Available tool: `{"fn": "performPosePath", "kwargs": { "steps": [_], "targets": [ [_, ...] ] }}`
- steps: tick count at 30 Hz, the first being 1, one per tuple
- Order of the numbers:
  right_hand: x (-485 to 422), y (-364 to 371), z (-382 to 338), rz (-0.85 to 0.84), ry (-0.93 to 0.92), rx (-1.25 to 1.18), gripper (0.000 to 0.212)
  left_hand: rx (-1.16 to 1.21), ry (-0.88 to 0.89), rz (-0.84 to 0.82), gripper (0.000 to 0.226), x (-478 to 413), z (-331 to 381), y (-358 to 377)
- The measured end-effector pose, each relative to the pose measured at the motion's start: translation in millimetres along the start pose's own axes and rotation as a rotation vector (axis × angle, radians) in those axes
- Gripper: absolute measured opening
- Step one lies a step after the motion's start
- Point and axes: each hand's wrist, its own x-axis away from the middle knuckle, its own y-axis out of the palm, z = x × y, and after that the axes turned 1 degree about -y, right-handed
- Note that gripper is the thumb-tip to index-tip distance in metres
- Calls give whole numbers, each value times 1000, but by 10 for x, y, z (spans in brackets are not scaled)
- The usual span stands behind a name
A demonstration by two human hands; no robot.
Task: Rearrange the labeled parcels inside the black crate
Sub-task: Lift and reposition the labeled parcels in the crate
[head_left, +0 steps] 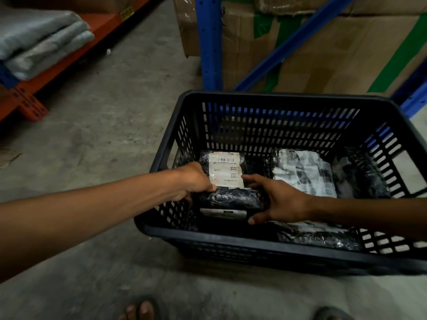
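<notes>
Though glossy, crinkled parcel (227,195) between hands (280,202).

Matt black plastic crate (265,247), glossy crinkled plastic parcel (227,197), rough concrete floor (97,125)

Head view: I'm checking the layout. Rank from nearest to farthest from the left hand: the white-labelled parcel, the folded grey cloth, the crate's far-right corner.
1. White-labelled parcel, touching the left hand.
2. Crate's far-right corner, across the black crate.
3. Folded grey cloth, on the upper-left shelf.
</notes>
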Motion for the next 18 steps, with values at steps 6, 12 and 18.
{"fn": "performPosePath", "kwargs": {
  "steps": [6,12,18],
  "targets": [
    [-27,-119,50,93,61,-353,56,155,44,-42,41,79,89,-201],
    [-44,-573,-70,267,260,-978,42,540,118,12,54,269,365,-468],
    [-324,-394,-132,337,356,-981,29,540,121,19,51,-74,170,205]
  ]
}}
